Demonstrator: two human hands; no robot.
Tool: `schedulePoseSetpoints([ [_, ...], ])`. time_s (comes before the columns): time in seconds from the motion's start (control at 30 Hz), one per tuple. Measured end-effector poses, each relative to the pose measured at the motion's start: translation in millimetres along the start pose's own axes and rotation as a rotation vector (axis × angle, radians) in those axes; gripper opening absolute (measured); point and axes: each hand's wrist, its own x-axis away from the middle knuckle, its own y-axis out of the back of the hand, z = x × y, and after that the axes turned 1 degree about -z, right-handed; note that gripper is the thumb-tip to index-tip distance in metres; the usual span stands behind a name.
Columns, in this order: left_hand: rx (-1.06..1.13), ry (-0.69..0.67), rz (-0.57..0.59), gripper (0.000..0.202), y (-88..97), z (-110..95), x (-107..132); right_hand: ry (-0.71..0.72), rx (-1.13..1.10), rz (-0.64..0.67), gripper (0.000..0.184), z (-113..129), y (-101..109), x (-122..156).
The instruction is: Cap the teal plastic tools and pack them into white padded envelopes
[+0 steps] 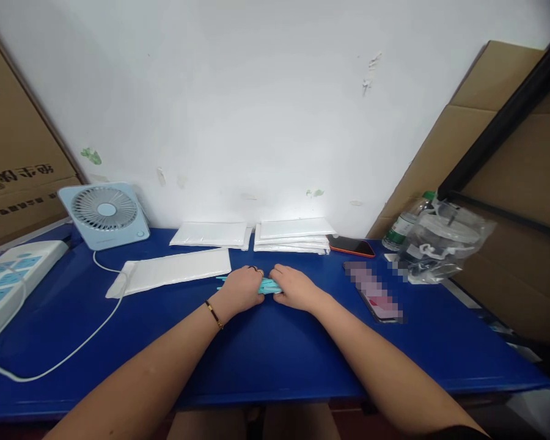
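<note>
A bundle of slim turquoise sticks [269, 286] lies level between my two hands, low over the table. My left hand [242, 289], with a ring and a dark bracelet at the wrist, is closed around its left part; thin tips poke out to the left of that hand. On the other end, my right hand [294, 287] has its fingers curled round the bundle. Most of the sticks are covered by my fingers, so their exact kind is not visible. Close to my left hand lies a flat white packet [176, 270].
Stacked white packets [293, 235] and another white pile [209, 234] lie by the wall. A blue fan [106, 214], its cable and a power strip [22, 281] occupy the left. On the right are two phones [352, 245], a bottle [401, 229] and a bagged cup [444, 238].
</note>
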Motion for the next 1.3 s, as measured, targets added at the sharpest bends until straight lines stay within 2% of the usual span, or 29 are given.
schedulePoseSetpoints([
  [0.1,-0.019,0.041,-0.019,0.022,6.9,1.2,0.9,-0.013,-0.267,-0.064,0.029,-4.4,6.5,4.1],
  [0.17,-0.011,0.081,-0.007,0.027,9.3,-0.4,1.2,-0.043,-0.511,-0.167,0.040,-5.8,8.0,4.6],
  [0.23,0.000,0.100,-0.003,0.030,8.3,-4.4,0.9,-0.119,-0.697,-0.307,0.037,-2.8,5.8,2.4],
  [0.3,0.005,0.089,-0.020,0.029,4.9,-9.2,0.5,-0.165,-0.774,-0.408,0.034,4.2,2.4,-1.0],
  [0.43,0.041,0.076,-0.069,0.035,2.1,-14.2,2.1,-0.073,-0.689,-0.348,0.038,18.0,3.8,-1.5],
  [0.53,0.031,0.114,-0.107,0.043,7.5,-18.1,5.8,-0.123,-0.430,-0.258,0.066,23.0,9.7,3.6],
  [0.57,0.016,0.115,-0.114,0.042,9.8,-20.5,7.2,-0.164,-0.325,-0.206,0.068,24.3,11.0,5.0],
  [0.67,-0.003,0.070,-0.107,0.038,16.0,-27.3,10.5,-0.269,-0.067,-0.046,0.041,27.3,12.5,6.5],
  [0.77,-0.004,0.061,-0.104,0.030,20.4,-24.9,11.9,-0.272,0.030,-0.040,0.017,27.0,13.4,5.9],
  [0.93,-0.025,0.170,0.002,0.014,23.9,-5.5,11.6,-0.235,-0.018,-0.077,0.007,18.9,14.1,6.0],
  [1.0,-0.024,0.186,0.000,0.015,22.7,-3.5,11.1,-0.241,-0.081,-0.102,0.016,17.9,11.8,5.8],
  [1.13,-0.023,0.135,-0.036,0.019,17.5,-10.0,9.8,-0.239,-0.278,-0.187,0.046,21.8,5.6,5.3],
  [1.23,-0.009,0.153,-0.023,0.021,15.7,-12.7,8.8,-0.155,-0.491,-0.250,0.054,22.9,4.1,4.5],
  [1.3,-0.009,0.159,-0.030,0.022,15.6,-12.7,8.4,-0.140,-0.697,-0.351,0.052,22.1,4.2,2.8],
])
